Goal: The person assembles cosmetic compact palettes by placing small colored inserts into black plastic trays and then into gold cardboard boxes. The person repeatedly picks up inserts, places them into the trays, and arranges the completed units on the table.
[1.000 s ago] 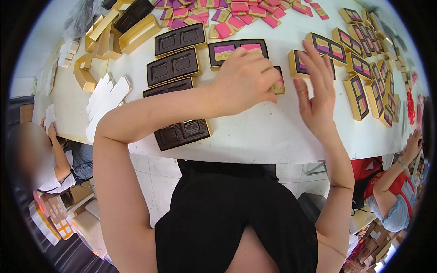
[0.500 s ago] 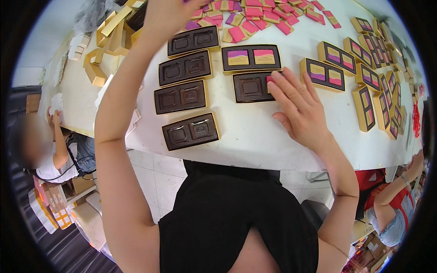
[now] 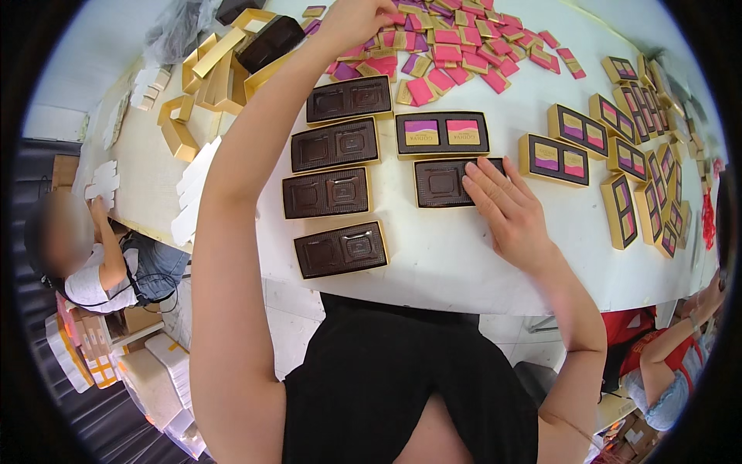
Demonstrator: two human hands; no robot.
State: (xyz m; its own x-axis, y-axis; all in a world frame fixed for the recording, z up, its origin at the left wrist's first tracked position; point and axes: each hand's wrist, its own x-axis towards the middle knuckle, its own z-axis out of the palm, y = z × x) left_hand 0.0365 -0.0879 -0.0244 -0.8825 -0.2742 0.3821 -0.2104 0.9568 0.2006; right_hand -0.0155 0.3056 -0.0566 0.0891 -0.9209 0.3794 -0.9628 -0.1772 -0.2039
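My right hand [image 3: 510, 213] lies with fingers stretched over the right half of a gold box with a dark two-well tray [image 3: 442, 183]. Its left well is bare; the right one is hidden under my fingers. Just behind stands a filled box [image 3: 442, 133] with a purple-and-gold square and a pink-and-gold square. My left hand [image 3: 359, 22] reaches to the pile of wrapped squares [image 3: 456, 56], its fingers curled at the pile's left edge. Whatever they pinch cannot be made out. Between my arms, several boxes with bare dark trays [image 3: 340, 249] form a column.
Several filled boxes [image 3: 553, 159] stand at the right. Gold box sleeves [image 3: 179, 139], dark trays [image 3: 270, 42] and white card pieces [image 3: 193, 193] lie at the left. One person [image 3: 100, 247] sits at the far left, another [image 3: 665, 359] at the right edge.
My left hand has moved right along the pile. The pink square seen at my right fingertips is now hidden from sight. The whole view has shifted slightly.
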